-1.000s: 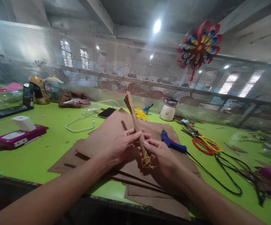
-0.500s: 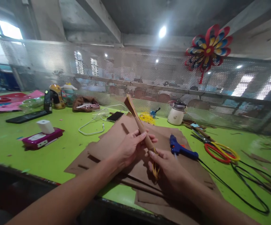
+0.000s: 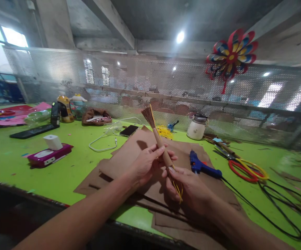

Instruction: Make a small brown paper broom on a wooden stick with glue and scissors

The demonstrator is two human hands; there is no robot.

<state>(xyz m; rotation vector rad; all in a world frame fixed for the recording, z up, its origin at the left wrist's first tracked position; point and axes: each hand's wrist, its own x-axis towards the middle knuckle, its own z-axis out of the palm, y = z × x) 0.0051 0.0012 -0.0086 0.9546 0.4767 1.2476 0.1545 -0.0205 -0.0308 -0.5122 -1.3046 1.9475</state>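
Observation:
Between my two hands is a slim brown paper roll (image 3: 162, 144), tilted with its upper end away from me. Narrow brown strips (image 3: 148, 117) fan out at its top, with one yellow strip beside them. My left hand (image 3: 150, 159) has its thumb and fingers closed round the middle of the roll. At the lower end, my right hand (image 3: 183, 182) pinches the roll where yellow strands (image 3: 178, 191) hang out in a loop. Beneath both hands lie stacked brown paper sheets (image 3: 129, 152). A blue glue gun (image 3: 202, 166) rests on the sheets to the right.
Scissors with red and yellow handles (image 3: 246, 170) lie at the right near a black cord. Behind the sheets are a phone (image 3: 129, 130), yellow shreds (image 3: 164, 132) and a white jar (image 3: 196, 126). A purple power strip (image 3: 49, 155) sits left; perforated metal mesh (image 3: 140, 83) backs the table.
The paper roll has turned about its length, so its top strips now show as a spread fan. The yellow loop at the bottom has swung slightly right. Both hands keep their hold.

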